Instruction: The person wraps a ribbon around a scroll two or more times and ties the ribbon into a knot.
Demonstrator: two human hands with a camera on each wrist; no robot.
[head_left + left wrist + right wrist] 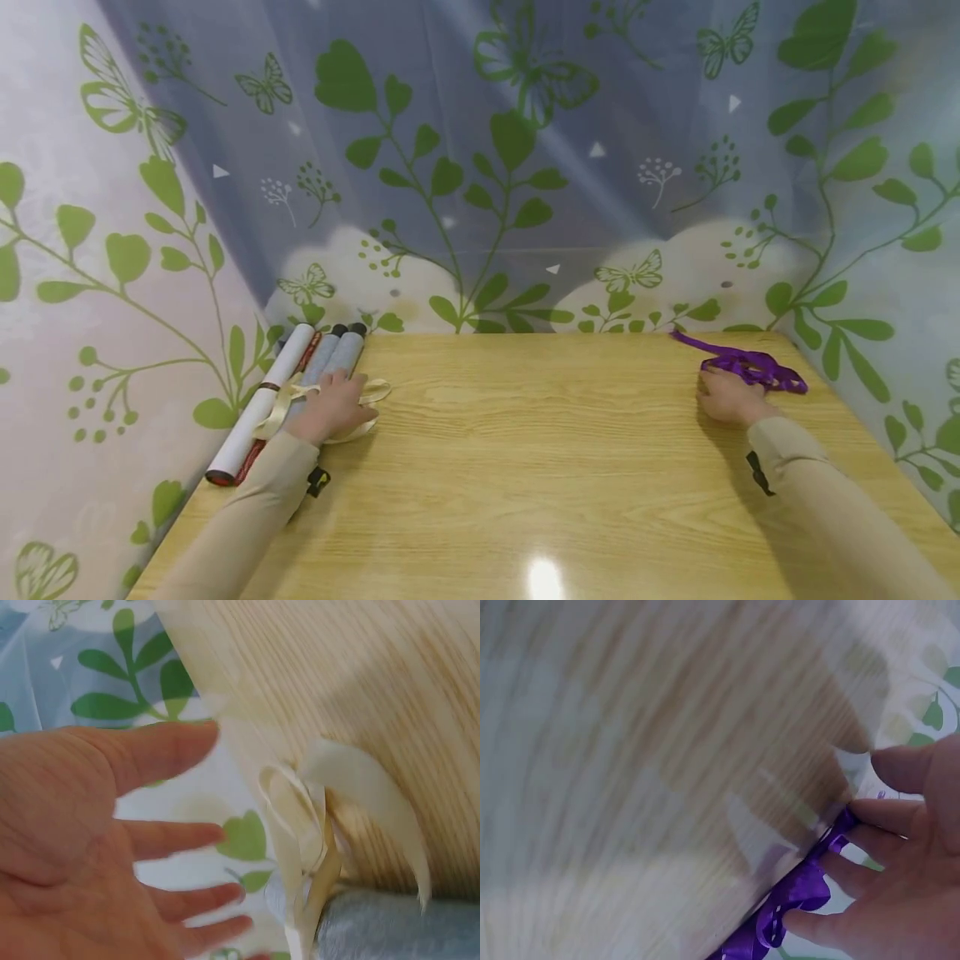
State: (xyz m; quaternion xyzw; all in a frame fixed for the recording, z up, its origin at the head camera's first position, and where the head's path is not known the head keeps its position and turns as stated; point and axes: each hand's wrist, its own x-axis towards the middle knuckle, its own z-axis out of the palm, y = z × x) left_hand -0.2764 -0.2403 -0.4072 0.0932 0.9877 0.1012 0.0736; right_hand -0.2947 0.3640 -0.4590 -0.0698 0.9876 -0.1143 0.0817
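Hands (pixel 335 408) (pixel 729 397) partly hide grey rolls (pixel 347 353), purple ribbon (pixel 756 363); 2 sleeves (pixel 836 496) cut off.

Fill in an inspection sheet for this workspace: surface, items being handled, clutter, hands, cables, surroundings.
Surface: wood-grain table, with a bright glare spot near the front.
Job's things: cream ribbon, loosely looped about the rolls at left; purple ribbon, bunched at far right with one loose tail.
Clutter: white roll and two gray rolls side by side at left; red patterned item between, mostly hidden.
Left hand: fingers extended near the cream ribbon; contact unclear.
Right hand: fingers extended, at the purple ribbon.
Cables: nothing seen.
Surroundings: backdrop printed with green leaves and butterflies, behind and on both sides.
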